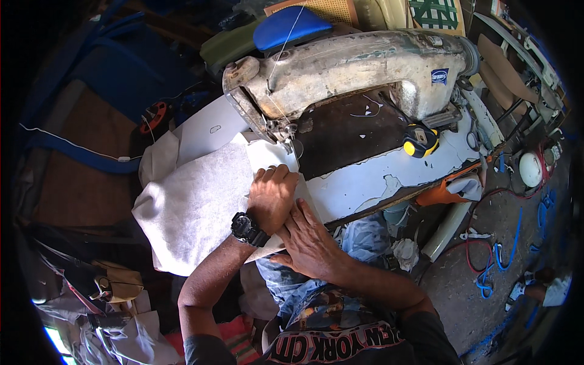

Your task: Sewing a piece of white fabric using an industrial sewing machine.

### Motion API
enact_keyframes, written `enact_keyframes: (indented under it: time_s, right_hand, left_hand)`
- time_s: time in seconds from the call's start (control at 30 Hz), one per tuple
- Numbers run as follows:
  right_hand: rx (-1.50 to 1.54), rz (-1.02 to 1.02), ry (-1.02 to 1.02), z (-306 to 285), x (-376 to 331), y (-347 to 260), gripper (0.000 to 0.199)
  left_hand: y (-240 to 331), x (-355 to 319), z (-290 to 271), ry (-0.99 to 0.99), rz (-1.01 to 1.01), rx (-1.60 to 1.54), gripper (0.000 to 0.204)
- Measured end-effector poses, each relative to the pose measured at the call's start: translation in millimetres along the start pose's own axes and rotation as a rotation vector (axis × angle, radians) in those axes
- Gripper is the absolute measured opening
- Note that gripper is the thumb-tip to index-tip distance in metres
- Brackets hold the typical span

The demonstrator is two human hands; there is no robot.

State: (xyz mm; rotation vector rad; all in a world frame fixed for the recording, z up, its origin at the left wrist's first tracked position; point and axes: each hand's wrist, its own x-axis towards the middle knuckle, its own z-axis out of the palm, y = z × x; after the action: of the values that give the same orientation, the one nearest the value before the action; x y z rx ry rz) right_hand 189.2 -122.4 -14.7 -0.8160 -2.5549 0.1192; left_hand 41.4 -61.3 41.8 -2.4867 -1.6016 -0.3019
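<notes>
A piece of whitish fabric (213, 182) lies over the left part of the sewing table and hangs off its front edge. My left hand (274, 198), with a black watch at its wrist, presses on the fabric with fingers curled down, their tips hidden. Close against it, my right hand (310, 240) rests at the fabric's front edge, fingers stretched out and thumb apart. Just beyond both hands stands the needle end (286, 132) of a worn, grey-white sewing machine (359, 67). White thread runs down to it from above. Whether the needle is in the fabric is too small to tell.
A yellow-black tape measure (421, 141) sits under the machine's arm, on the chipped white tabletop (365, 188). An orange item (447, 190) hangs beneath the table's front edge. Behind the machine is a blue seat pad (292, 29). Cords and blue straps (508, 243) litter the floor at right.
</notes>
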Motion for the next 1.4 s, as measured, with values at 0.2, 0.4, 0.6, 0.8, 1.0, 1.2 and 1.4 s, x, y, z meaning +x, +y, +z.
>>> enact_keyframes:
  time_s: [0.2,0.4,0.6,0.8,1.0,1.2,1.4]
  right_hand:
    - [-0.021,-0.001,-0.036,1.5,1.8,2.3,0.091]
    - [-0.024,-0.011,-0.045,7.9,8.2,5.9,0.09]
    - [0.003,0.002,-0.016,9.6,17.5,10.1,0.091]
    - [-0.034,-0.014,-0.067,5.5,12.2,2.7,0.097]
    - [0.021,-0.01,-0.004,19.5,19.2,-7.0,0.101]
    - [0.032,0.015,0.074,22.7,22.8,-11.9,0.102]
    - [0.037,0.045,-0.053,20.7,27.0,-17.5,0.098]
  left_hand:
    - [1.2,0.0,-2.0,-0.008,0.002,0.001,0.023]
    - [-2.7,4.0,1.7,-0.022,-0.012,0.023,0.028]
    - [-8.8,11.2,6.3,-0.003,-0.045,-0.009,0.029]
    - [-5.1,-1.1,4.7,0.031,-0.091,-0.061,0.028]
    - [-0.8,-0.7,0.4,0.026,-0.089,-0.067,0.025]
    - [-2.8,-2.1,-0.7,0.024,-0.048,-0.045,0.025]
    - [-5.9,-5.6,0.9,0.023,-0.031,-0.095,0.028]
